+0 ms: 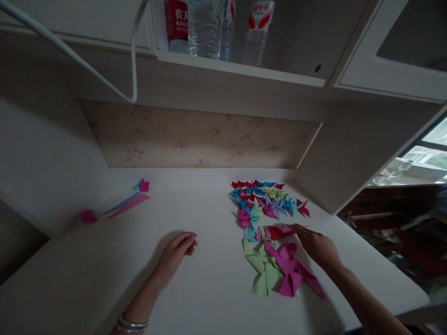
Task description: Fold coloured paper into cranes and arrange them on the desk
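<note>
My left hand rests loosely closed on the white tabletop, its fingers curled, with nothing seen in them. On the right, my right hand has its fingers together at the pink end of a red folded-paper figure. Just below that figure lie a large magenta origami pinwheel and a pale green origami pinwheel, side by side and touching. Behind them, several small paper figures in red, blue, yellow, purple and pink are packed in rows. The undersides of my right fingers are hidden.
At the far left lie blue and pink pointed paper pieces, a small pink and teal figure and a magenta piece. Overhead, a shelf holds several plastic bottles. A white bent tube hangs upper left.
</note>
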Tool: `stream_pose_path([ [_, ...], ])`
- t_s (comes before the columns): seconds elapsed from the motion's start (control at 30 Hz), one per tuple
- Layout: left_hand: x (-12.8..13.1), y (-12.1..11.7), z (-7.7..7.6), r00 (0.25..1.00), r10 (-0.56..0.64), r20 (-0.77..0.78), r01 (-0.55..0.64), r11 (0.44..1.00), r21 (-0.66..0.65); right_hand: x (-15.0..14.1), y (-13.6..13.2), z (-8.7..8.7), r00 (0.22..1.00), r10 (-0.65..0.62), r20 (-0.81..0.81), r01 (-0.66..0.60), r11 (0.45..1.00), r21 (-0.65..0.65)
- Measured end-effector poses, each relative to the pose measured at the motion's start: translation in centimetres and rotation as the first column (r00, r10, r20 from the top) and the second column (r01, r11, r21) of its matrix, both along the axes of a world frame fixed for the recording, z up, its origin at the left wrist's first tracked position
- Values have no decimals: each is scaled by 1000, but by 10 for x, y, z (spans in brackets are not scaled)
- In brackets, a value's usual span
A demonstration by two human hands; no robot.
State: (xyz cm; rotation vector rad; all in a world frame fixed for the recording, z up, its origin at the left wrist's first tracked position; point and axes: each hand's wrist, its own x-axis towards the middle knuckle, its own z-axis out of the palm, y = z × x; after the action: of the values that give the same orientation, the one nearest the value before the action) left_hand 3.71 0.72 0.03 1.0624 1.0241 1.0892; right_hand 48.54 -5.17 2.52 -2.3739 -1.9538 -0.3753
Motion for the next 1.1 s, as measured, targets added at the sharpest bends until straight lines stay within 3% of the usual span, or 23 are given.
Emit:
stream_pose_path([
  [0.37,1,-1,1,999,-42,-33,42,999,14,0,13,-11,1000,9,2,-9,989,-145],
  [0.63,0,-1,2,997,-60,-57,62,997,34,-5,6,-2,997,11,79,0,991,-135],
  [0.87,0,1,-1,994,-74,-75,76,997,16,4,2,-15,994,-11,108,30,985,-172],
  [1.1,0,1,-1,991,-85,-99,89,995,34,6,6,-17,999,36,-4,-36,972,-232],
])
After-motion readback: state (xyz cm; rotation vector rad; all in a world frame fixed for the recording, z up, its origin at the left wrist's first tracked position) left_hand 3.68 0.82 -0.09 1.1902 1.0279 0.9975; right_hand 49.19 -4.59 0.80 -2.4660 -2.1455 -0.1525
